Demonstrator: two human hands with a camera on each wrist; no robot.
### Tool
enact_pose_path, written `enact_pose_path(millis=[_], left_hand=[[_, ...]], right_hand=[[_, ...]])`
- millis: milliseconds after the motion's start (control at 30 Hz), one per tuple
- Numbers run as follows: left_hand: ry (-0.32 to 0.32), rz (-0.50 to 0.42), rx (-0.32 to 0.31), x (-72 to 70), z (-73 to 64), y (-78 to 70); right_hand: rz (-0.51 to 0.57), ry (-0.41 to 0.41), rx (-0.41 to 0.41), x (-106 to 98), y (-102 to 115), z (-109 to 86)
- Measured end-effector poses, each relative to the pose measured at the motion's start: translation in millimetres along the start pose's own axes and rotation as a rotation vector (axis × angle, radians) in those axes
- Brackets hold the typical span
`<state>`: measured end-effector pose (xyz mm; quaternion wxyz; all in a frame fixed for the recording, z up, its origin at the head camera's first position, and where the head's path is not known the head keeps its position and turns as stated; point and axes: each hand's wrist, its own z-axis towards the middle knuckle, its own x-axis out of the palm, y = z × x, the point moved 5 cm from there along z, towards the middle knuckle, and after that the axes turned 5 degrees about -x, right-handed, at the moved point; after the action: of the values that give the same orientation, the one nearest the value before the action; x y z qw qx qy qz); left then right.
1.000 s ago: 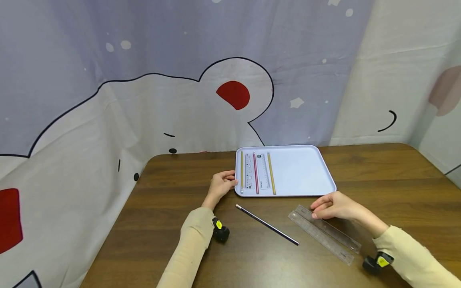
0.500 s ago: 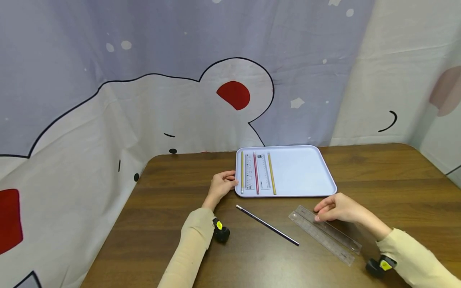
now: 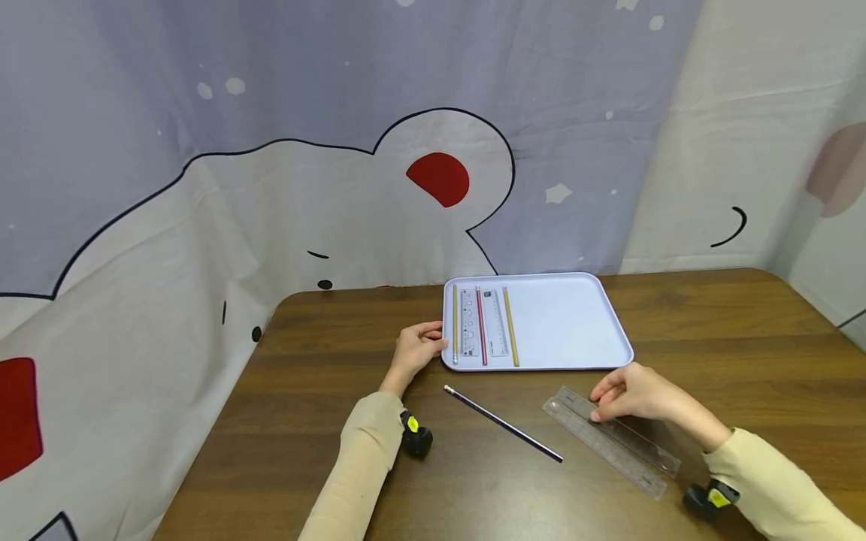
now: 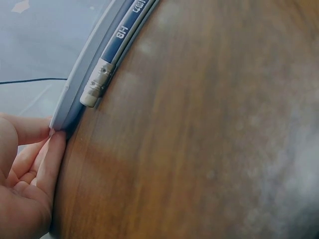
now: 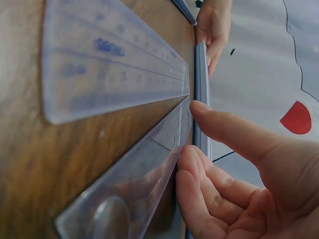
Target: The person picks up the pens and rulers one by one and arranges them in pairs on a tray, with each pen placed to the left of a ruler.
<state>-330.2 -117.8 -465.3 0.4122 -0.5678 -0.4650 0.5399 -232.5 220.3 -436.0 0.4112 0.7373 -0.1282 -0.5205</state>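
At the tray's left side my left hand pinches the rim of the white tray between thumb and fingers; the left wrist view shows this rim close up. My right hand is at the farther of two clear rulers, its thumb and curled fingertips at the long edge of that clear ruler. The other clear ruler lies alongside on the table. Left of both, a dark pencil rests diagonally, its white eraser end towards the tray; the left wrist view shows its HB marking.
On the tray's left half, a yellow pencil, a ruler, a red pencil, another ruler and another yellow pencil stand in a row. Behind the wooden table hangs a printed curtain.
My right hand has shifted slightly to the right along the ruler, and its thumb now sits a little lower. My left hand, the tray and the dark pencil stay in place.
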Motion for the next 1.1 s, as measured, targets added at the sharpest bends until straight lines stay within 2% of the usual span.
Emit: enact_pose_path(millis=[300,1033,1100], left_hand=[[-0.001,-0.001,0.006,0.8,1.4,-0.6],[-0.008,0.002,0.001,0.8,0.4,0.8],[0.002,0.005,0.008,0.3,-3.7,-4.2]], right_hand=[[-0.087,-0.034,0.03,-0.9,5.1,-0.3],[-0.138,-0.058,0.017,-3.0,5.5,-0.2],[-0.158,-0.071,0.014,-2.4,7.3,-0.6]])
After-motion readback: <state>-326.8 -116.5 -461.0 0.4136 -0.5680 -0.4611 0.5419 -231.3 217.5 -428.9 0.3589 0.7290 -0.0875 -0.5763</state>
